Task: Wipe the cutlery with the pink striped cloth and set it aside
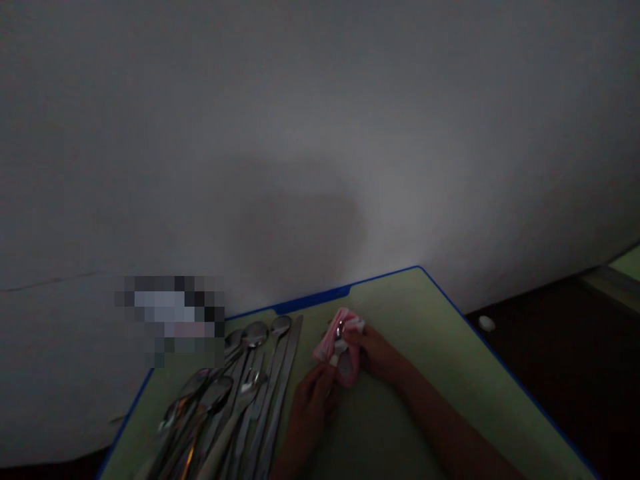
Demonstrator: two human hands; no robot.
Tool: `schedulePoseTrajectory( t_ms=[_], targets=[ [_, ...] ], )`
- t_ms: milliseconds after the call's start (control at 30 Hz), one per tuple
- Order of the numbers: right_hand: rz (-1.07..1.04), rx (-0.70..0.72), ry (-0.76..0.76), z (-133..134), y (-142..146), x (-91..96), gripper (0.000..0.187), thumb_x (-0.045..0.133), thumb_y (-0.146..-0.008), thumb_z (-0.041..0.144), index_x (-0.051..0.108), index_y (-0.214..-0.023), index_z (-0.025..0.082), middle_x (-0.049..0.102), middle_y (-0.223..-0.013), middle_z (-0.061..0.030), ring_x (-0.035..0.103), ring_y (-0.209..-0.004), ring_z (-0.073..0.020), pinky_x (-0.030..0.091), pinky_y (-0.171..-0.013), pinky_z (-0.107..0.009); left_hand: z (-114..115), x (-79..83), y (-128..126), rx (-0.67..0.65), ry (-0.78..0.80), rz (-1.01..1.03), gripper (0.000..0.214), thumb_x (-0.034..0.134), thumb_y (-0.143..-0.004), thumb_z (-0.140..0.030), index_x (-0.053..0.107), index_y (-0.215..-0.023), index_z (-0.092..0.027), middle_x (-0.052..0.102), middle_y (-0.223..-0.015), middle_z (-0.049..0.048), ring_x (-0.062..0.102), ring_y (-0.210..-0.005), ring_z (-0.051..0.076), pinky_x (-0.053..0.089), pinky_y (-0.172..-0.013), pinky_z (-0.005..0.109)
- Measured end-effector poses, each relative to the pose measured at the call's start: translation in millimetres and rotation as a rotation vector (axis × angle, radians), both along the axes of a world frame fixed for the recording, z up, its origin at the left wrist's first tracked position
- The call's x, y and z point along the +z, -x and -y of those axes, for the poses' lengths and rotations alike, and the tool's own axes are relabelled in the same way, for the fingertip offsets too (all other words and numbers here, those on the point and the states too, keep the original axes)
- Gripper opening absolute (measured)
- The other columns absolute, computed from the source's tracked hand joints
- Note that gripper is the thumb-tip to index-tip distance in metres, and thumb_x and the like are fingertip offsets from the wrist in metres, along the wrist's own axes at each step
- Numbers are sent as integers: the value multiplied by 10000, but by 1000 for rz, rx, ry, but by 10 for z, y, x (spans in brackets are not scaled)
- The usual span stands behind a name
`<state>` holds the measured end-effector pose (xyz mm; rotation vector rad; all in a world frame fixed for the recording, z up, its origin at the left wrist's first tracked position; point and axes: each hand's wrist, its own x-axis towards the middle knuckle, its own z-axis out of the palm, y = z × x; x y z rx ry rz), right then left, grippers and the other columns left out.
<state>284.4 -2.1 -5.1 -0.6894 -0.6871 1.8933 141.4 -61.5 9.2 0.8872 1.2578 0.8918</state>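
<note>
Head view: right hand (377, 352) grips a pink cloth (353, 363), left hand (313, 397) pinches its lower side, cutlery (245, 395) toward the left edge of the table (400, 300).

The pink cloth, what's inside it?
A shiny metal piece peeks out of the pink cloth. The folds and the right hand cover the rest, so I can't see its whole shape.

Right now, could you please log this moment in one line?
left hand: at pink cloth, grip unclear | right hand: holding cloth, shiny metal piece amid folds | green table: spoons, fork, left of hands
</note>
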Motion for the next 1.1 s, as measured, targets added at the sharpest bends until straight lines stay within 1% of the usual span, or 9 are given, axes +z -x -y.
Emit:
schedulePoseTrajectory(
  t_ms=[133,367,500,567,633,733,800,933,1100],
  targets=[
    [1,11,3,-3,4,-2,239,710,-680,262,626,-876,154,649,-761,-12,586,-692,-137,442,-750,-300,17,15,-18,-16,-53,-48,450,590,-678,-614,497,-667,-174,361,-566,-55,327,-460,63,246,-400,157],
    [22,2,-24,-50,12,-45,267,700,-692,315,640,-893,150,671,-838,-45,610,-803,-166,437,-834,-330,18,-11,-38,-64,-177,-100,379,556,-760,-532,495,-671,-168,374,-561,-54,346,-483,70,265,-428,170],
    [25,-34,-20,-49,4,-10,252,695,-692,322,629,-866,151,676,-798,-37,611,-784,-168,443,-801,-312,0,72,-79,-47,-144,-38,369,586,-733,-512,482,-664,-164,374,-562,-63,312,-455,51,233,-406,159],
    [-11,-6,-17,-36,-5,56,260,655,-726,355,627,-879,147,680,-800,-46,618,-794,-181,444,-806,-321,-13,125,-92,-16,-88,42,358,605,-710,-510,491,-705,-170,369,-556,-73,313,-435,45,226,-395,150],
    [-103,37,-4,-31,-21,122,334,555,-784,450,625,-909,149,682,-830,-59,623,-828,-195,440,-837,-343,-29,160,-94,26,-41,122,345,599,-711,-506,482,-736,-183,324,-528,-93,272,-400,37,197,-376,141],
    [-193,-9,23,-53,-52,163,414,433,-834,510,606,-982,165,683,-867,-55,624,-862,-197,433,-859,-355,-51,168,-83,49,-30,185,310,539,-762,-492,476,-752,-188,288,-510,-103,233,-371,35,177,-354,139],
    [-213,-25,70,-79,-68,142,443,378,-853,521,599,-983,160,684,-852,-56,627,-843,-195,434,-854,-358,-57,155,-79,37,-68,195,298,520,-784,-480,484,-764,-185,320,-522,-95,263,-378,37,195,-353,139],
    [-245,-78,117,-111,-78,84,385,334,-887,439,594,-948,161,684,-832,-43,627,-798,-170,428,-860,-334,-48,134,-89,-16,-145,138,293,535,-781,-471,514,-801,-179,388,-541,-77,336,-414,46,236,-375,140],
    [-240,-21,102,-88,-73,122,449,343,-866,515,587,-953,149,682,-861,-70,623,-860,-200,425,-874,-364,-37,124,-96,-27,-107,107,289,564,-761,-461,525,-793,-176,330,-544,-85,313,-442,42,236,-407,129]
  ],
)
